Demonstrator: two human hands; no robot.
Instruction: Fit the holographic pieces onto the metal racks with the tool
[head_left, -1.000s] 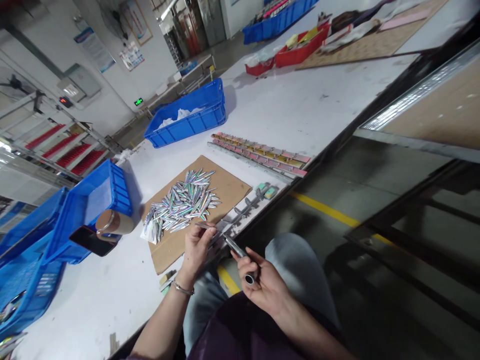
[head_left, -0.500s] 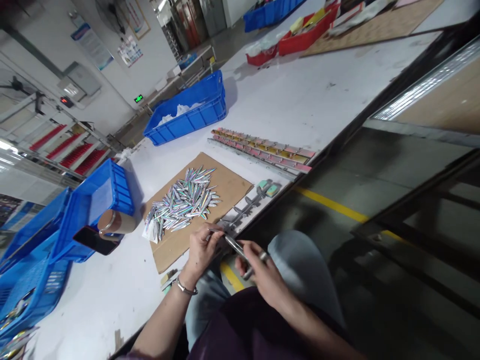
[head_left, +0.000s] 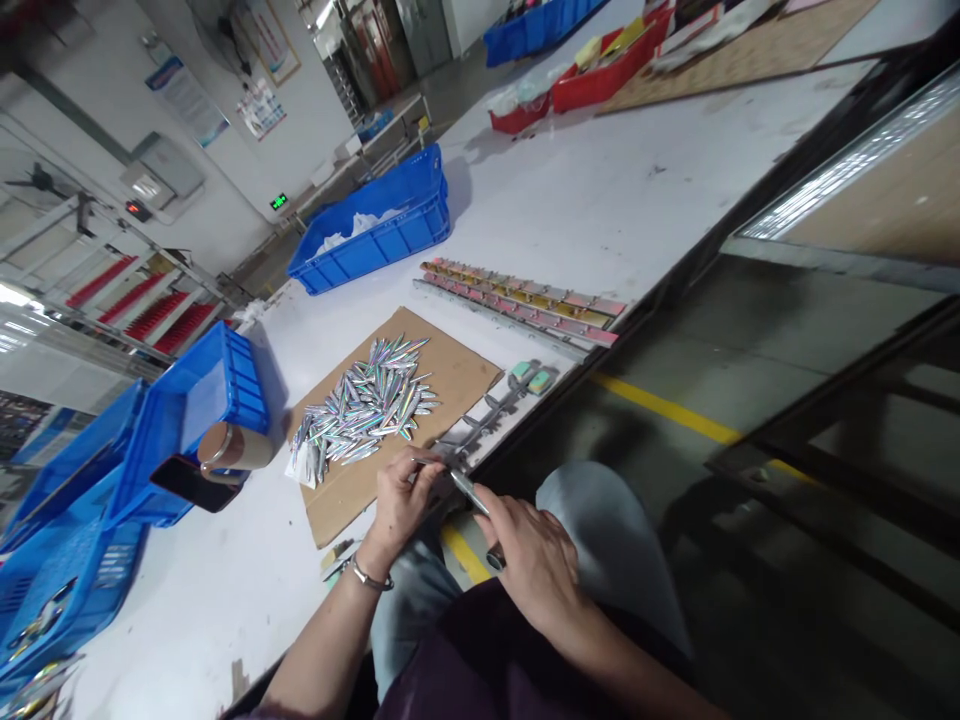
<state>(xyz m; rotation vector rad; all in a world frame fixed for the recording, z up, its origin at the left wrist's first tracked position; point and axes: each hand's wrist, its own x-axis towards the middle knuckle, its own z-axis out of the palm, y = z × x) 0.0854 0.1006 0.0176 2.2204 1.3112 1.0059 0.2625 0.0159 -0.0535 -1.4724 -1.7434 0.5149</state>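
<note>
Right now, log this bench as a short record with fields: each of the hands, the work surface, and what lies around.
left hand: pinches a thin shiny piece at the table edge
right hand: shut on a metal tool, tip pointing toward the left hand
cardboard sheet: flat on the white table, carrying a pile of shiny pieces
beyond the pile: rows of pink and yellow strips
far side: blue bin with white material inside
left of cardboard: cup, dark phone, more blue bins
</note>
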